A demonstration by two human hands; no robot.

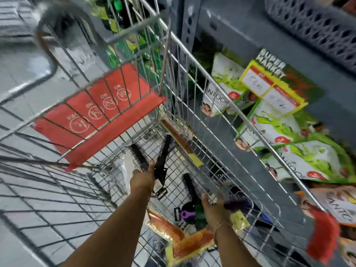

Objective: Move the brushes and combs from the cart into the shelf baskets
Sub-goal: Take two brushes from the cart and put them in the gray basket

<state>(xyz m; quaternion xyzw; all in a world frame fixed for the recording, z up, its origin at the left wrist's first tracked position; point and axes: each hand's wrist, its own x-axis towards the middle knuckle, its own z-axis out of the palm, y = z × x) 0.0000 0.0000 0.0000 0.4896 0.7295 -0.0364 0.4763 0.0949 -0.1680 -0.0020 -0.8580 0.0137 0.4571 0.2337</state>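
Head | wire cart point(192, 78) | tiled floor point(23, 74) | grey shelving point(240, 35)

Both hands reach down into a wire cart point(192, 78). Left hand point(143, 178) grips two black brushes point(161, 157) by the handles, bristle ends pointing away from the person. Right hand point(213, 207) is low in the cart, fingers around a dark purple brush point(238, 204); grip blurred. Between the hands lies another black round brush point(189, 186). Just below it, a purple-and-black brush point(185, 212). Orange combs in packets point(185, 241) lie near the wrists. Red child-seat flap point(100, 114) is up and left of the left hand. Grey shelf point(240, 31) with green-white boxes point(289, 135) is right of the right hand, grey perforated basket point(316, 26) above.
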